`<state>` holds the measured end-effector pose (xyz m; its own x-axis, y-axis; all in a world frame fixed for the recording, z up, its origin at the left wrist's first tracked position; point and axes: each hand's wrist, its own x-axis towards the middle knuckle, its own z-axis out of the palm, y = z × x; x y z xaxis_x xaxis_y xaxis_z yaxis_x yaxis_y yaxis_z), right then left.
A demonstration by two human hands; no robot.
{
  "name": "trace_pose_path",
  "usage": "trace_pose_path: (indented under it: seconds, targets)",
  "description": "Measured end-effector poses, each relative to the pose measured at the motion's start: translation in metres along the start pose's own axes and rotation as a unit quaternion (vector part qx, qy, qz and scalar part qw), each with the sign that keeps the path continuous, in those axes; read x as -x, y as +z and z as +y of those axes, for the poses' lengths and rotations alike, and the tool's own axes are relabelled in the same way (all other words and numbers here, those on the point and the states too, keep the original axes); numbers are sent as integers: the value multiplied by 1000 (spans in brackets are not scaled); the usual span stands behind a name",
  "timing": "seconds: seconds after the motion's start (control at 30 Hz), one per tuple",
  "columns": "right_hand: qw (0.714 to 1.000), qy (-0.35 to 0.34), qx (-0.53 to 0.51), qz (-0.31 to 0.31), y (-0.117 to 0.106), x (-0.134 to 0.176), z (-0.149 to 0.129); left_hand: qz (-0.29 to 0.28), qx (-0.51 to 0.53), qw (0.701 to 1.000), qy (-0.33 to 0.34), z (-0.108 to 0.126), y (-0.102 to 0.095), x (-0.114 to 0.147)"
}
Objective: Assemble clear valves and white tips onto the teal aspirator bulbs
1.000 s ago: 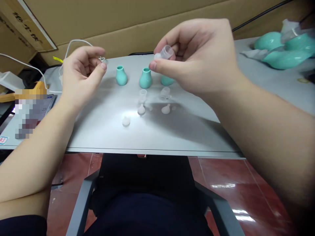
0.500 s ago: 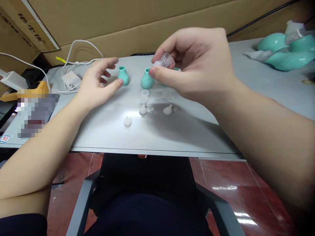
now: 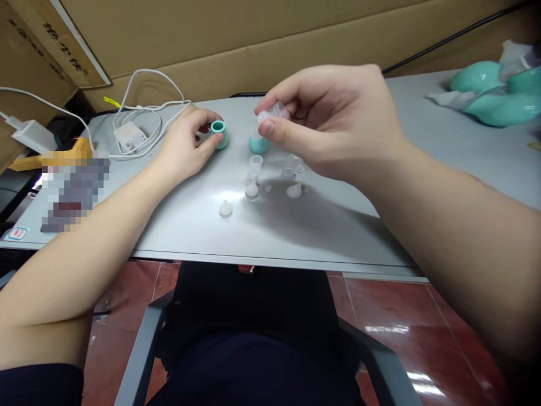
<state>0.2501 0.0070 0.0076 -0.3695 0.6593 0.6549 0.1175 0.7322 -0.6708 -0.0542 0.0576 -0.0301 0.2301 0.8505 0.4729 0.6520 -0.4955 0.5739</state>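
My left hand (image 3: 190,135) is closed round a small teal pear-shaped bulb (image 3: 220,141), whose open neck tilts slightly toward me. Between thumb and fingers, my right hand (image 3: 329,113) pinches a clear plastic fitting (image 3: 274,115) with a cup-like end, raised off the table. Partly behind it stands a second teal bulb (image 3: 258,145). In front of the bulbs are a clear plastic cup (image 3: 255,164), a whitish teardrop-shaped piece (image 3: 252,190), a similar piece (image 3: 295,190) to its right and another whitish piece (image 3: 225,208) nearer me. Small clear discs lie among them.
On the left of the grey table (image 3: 190,237) are a white charger (image 3: 130,136) with looped cable, a yellow object (image 3: 76,153) and a blurred-out flat item (image 3: 78,194). Several larger teal bulbs (image 3: 477,78) with plastic wrapping lie far right. Cardboard (image 3: 211,34) stands behind.
My left hand has closed on the left teal bulb and tipped its neck toward me. My right hand has lowered slightly, still pinching the clear fitting. The view has shifted a little.
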Motion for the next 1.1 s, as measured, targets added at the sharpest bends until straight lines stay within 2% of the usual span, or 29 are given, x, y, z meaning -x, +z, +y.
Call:
trace_pose_path:
  seconds: [0.13, 0.27, 0.37, 0.43, 0.6, 0.73, 0.9, 1.1]
  targets:
    - [1000, 8, -12, -2, -2, 3, -2, -2, 122, 992, -16, 24, -10, 16]
    - [999, 25, -26, 4, -3, 4, -9, -45, 268, 961, -53, 57, -17, 35]
    - [998, 37, -46, 17, -2, 4, -13, -70, 317, 942, -80, 70, -15, 43]
    - [997, 35, -64, 7, -2, 5, -13, -82, 320, 941, -73, 71, -12, 44]
    - [994, 27, -89, -49, 2, 8, -10, -80, 260, 962, -34, 69, -11, 45]
    - [996, 21, -66, -55, 4, 11, -10, -84, 220, 972, -22, 70, -15, 47]
    - [997, 25, -47, -49, 2, 12, -9, -69, 233, 970, 0, 70, -14, 48]
    - [996, 35, -54, -54, 3, 11, -6, -95, 255, 962, -26, 81, -18, 50]
